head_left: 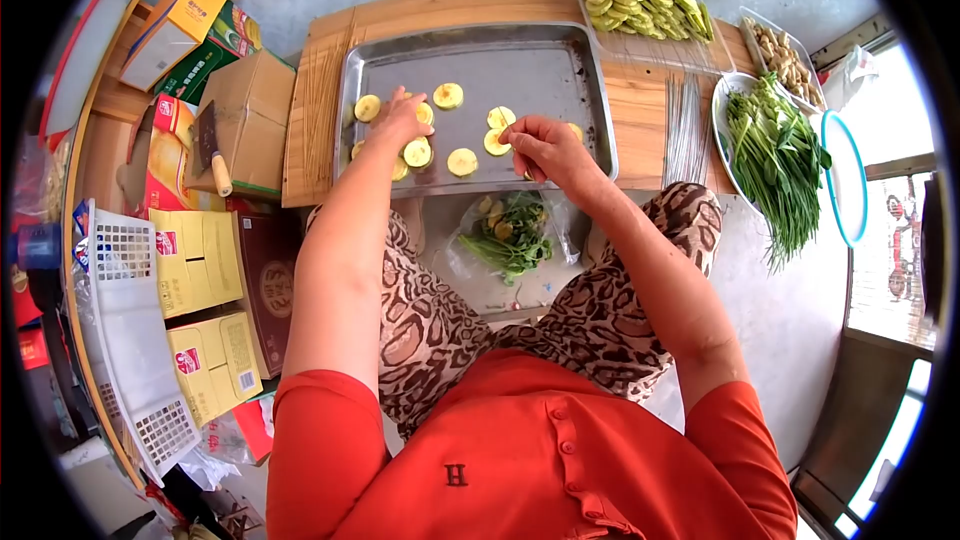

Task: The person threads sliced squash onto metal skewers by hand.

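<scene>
Unobstructed access from above: the far part of the tray (510, 58), bounded by its raised rim. The near part is obstructed by yellow slices (462, 162), the left hand (400, 122) and the right hand (552, 152). Between the hands, passage is interrupted by slices. To the right, a bare strip of counter (636, 110) extends to the metal skewers (684, 130); the bowl of greens (720, 122) stands beyond. The clear tub (665, 52) blocks the far right.

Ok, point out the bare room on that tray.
The metal tray is bare between its far edge and the yellow slices. It is crowded toward its near edge, with slices around the left hand and beside the right hand.
</scene>
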Motion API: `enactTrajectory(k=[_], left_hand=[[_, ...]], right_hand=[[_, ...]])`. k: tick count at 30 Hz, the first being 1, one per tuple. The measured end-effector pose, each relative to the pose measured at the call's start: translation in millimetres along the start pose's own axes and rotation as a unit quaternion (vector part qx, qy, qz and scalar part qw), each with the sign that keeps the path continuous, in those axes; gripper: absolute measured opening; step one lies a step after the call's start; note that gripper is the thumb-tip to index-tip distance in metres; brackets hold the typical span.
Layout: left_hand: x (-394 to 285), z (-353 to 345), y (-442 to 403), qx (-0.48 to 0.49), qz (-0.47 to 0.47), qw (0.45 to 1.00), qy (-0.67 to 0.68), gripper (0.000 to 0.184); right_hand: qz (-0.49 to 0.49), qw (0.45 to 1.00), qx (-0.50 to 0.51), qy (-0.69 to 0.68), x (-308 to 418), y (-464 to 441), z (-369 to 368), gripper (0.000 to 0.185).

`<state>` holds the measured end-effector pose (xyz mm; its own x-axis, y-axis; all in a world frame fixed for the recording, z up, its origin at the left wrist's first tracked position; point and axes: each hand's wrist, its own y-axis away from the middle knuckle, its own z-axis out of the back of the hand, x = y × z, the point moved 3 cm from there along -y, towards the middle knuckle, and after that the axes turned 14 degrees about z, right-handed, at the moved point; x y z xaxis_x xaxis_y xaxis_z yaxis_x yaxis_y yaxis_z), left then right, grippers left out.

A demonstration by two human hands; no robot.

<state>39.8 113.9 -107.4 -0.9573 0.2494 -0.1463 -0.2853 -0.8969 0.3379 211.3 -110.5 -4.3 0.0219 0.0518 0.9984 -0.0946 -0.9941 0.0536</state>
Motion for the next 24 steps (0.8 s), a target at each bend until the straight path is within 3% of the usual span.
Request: enactTrajectory(k=[4, 7, 9, 10, 11, 12, 15, 16, 17, 19, 21, 23, 24], left_hand=[[-6, 2, 4, 0.036, -0.025, 0.999, -0.015, 0.064], [-22, 13, 24, 0.001, -0.011, 1.000, -0.016, 0.059], [-28, 23, 29, -0.032, -0.009, 0.999, 0.018, 0.057], [-30, 28, 26, -0.045, -0.033, 0.989, 0.138, 0.056], [-29, 33, 23, -0.058, -0.059, 0.963, 0.256, 0.057], [-32, 43, 29, 0.085, -0.020, 0.920, 0.383, 0.055], [-33, 77, 54, 0.232, -0.046, 0.732, 0.639, 0.040], [-33, 87, 61, 0.241, -0.040, 0.684, 0.687, 0.037], [-32, 95, 64, 0.238, -0.043, 0.687, 0.686, 0.037], [-31, 109, 73, 0.269, -0.066, 0.581, 0.766, 0.038], [-31, 110, 77, 0.248, -0.051, 0.559, 0.790, 0.035], [-31, 102, 74, 0.310, -0.092, 0.448, 0.834, 0.032], [-30, 93, 68, 0.295, -0.063, 0.438, 0.847, 0.040]], right_hand=[[-0.003, 1.000, -0.003, 0.010, 1, -1, -3, 0.018], [0.007, 1.000, 0.008, 0.009, -2, -1, -3, 0.018], [0.007, 1.000, 0.005, -0.002, 0, 1, -3, 0.019], [0.011, 1.000, 0.004, -0.003, 2, 2, -4, 0.019], [0.012, 1.000, -0.005, -0.001, 3, 3, -3, 0.019], [0.013, 1.000, -0.013, 0.001, 4, 5, -3, 0.019], [0.041, 0.999, -0.028, -0.019, 6, 7, -3, 0.018], [0.047, 0.998, -0.028, -0.021, 7, 8, -4, 0.018], [0.058, 0.998, -0.030, -0.022, 8, 11, -5, 0.019], [0.072, 0.997, -0.031, -0.023, 13, 16, -9, 0.019], [0.061, 0.997, -0.030, -0.034, 15, 22, -14, 0.021], [0.065, 0.997, -0.031, -0.039, 18, 27, -18, 0.020], [0.071, 0.996, -0.033, -0.048, 19, 28, -21, 0.019]])
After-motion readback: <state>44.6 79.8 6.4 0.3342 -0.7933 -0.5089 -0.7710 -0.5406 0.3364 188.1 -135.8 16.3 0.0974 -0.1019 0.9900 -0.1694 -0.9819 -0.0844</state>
